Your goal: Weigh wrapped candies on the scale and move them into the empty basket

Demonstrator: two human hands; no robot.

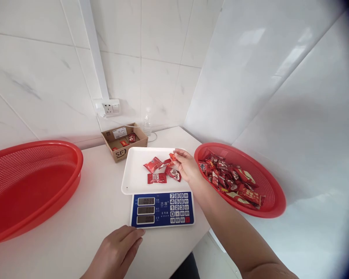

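Observation:
My right hand [186,164] is over the white tray [133,178] of a digital scale, its fingers pinching a small red snack packet [172,157]. Under and beside it, several red-wrapped packets [157,178] with dark and white lettering lie on the tray. The fingers partly cover the held packet. In front of the scale, my left hand [116,250] rests on the table with its fingers stretched out, holding nothing. Its fingertips are at the lower left corner of the blue scale panel [164,209], which has three displays and a keypad.
At the right, a red basket [272,193] holds many red packets and reaches past the table edge. Another red plastic basket [75,162] stands at the left. Behind the tray are a cardboard box [128,151] with a few packets and a clear bottle [147,123]. A wall socket [109,108] has a cord.

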